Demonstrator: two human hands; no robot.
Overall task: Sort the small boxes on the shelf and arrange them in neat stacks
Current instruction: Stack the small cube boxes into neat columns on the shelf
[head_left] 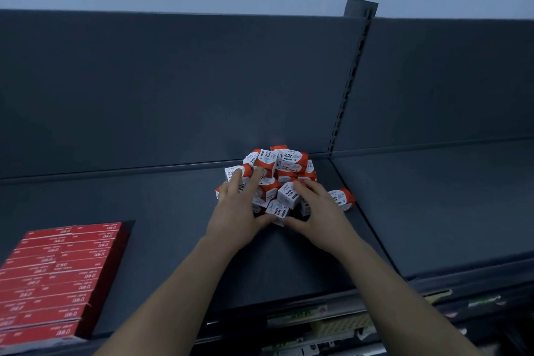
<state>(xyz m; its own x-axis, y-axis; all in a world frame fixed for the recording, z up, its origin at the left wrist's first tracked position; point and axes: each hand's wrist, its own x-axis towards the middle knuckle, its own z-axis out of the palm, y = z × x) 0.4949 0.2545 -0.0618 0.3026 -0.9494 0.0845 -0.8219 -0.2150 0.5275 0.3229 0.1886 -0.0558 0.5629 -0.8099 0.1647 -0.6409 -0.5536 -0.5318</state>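
Observation:
A loose heap of several small red-and-white paper clip boxes (284, 166) lies on the dark grey shelf (144, 199), against its back panel. My left hand (239, 208) rests on the heap's left side with fingers stretched over the boxes. My right hand (315, 214) lies on the heap's right front, fingers laid across a white box (287, 195). Both thumbs meet under a box at the heap's front edge (278, 211). One box (345, 198) lies apart, just right of my right hand.
A flat block of red boxes (55, 277) fills the shelf's left front corner. A slotted upright (346, 87) divides the back panel, with another shelf bay (433, 196) to the right. Price-label strips (297, 315) run along the shelf's front edge.

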